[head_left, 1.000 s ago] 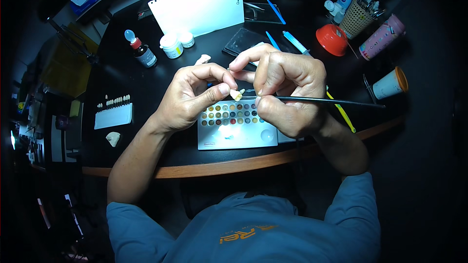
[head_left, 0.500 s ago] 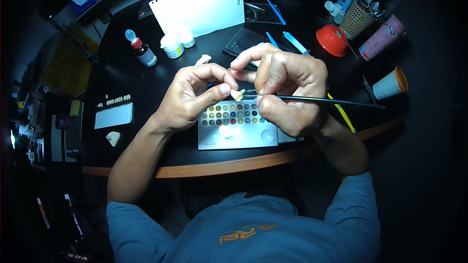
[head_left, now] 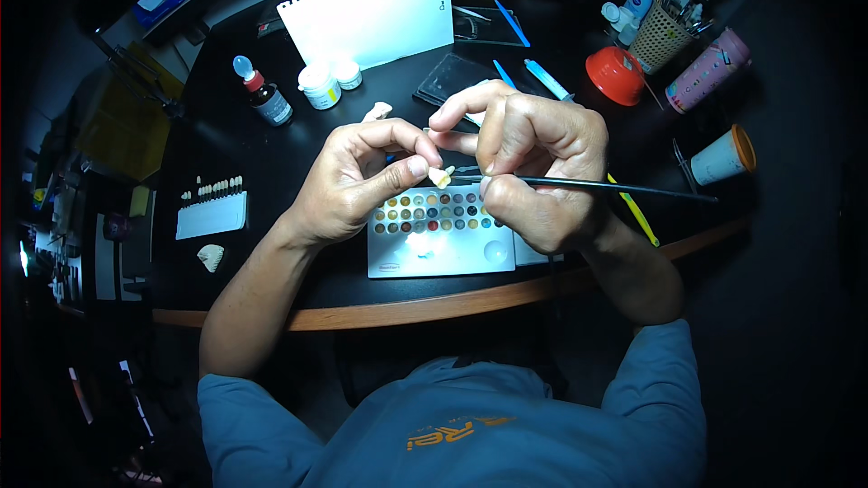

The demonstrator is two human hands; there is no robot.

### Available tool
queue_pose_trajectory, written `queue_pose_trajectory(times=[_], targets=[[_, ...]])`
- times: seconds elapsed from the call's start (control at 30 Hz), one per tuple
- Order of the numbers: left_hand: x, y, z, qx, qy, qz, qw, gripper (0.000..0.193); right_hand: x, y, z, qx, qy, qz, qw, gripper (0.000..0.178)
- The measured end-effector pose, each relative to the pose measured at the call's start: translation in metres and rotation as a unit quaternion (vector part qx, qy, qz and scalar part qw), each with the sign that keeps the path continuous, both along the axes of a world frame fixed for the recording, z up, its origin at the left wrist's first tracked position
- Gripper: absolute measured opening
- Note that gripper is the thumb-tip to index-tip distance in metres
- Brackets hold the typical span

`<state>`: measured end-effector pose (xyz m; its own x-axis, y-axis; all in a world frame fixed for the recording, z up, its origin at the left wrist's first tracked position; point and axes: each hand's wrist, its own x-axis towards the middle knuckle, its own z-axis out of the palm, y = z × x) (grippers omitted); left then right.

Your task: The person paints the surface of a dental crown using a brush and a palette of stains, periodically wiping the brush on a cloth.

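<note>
Between thumb and forefinger, my left hand pinches a small cream-coloured dental crown piece. A thin black-handled brush is pinched in my right hand, its handle pointing out to the right. The brush's tip is at the crown piece's right side; whether it touches cannot be made out. The forefinger of my right hand reaches close to my left fingertips. Under both hands lies a white palette with rows of small round colour wells, partly covered by my fingers.
A tooth shade guide and a pale dental model piece lie left. A dropper bottle, white jars and a spiral pad stand behind. On the right are a red bowl, pink tumbler, cup and yellow tool.
My right hand and the brush have shifted very slightly to the right. My left hand and the crown piece stay in place.
</note>
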<state>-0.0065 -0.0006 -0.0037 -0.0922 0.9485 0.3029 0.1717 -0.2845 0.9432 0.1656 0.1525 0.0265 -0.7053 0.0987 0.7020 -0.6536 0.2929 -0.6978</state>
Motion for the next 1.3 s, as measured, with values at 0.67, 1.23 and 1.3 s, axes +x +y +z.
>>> queue_pose_trajectory(times=[0.67,1.23,1.3], targets=[[-0.0009,0.0000,-0.0017,0.000,0.002,0.005,1.000,0.016,-0.0019,-0.0005,-0.0017,0.017,0.006,-0.006,1.000,0.012],[0.0005,0.0005,-0.0011,-0.014,-0.027,0.002,1.000,0.017,-0.0008,-0.0015,-0.0011,0.041,0.016,-0.024,0.999,0.011],[0.0010,0.0000,-0.0023,-0.017,-0.045,0.005,0.999,0.017,-0.0008,-0.0015,-0.0010,0.043,0.017,-0.023,0.999,0.012]])
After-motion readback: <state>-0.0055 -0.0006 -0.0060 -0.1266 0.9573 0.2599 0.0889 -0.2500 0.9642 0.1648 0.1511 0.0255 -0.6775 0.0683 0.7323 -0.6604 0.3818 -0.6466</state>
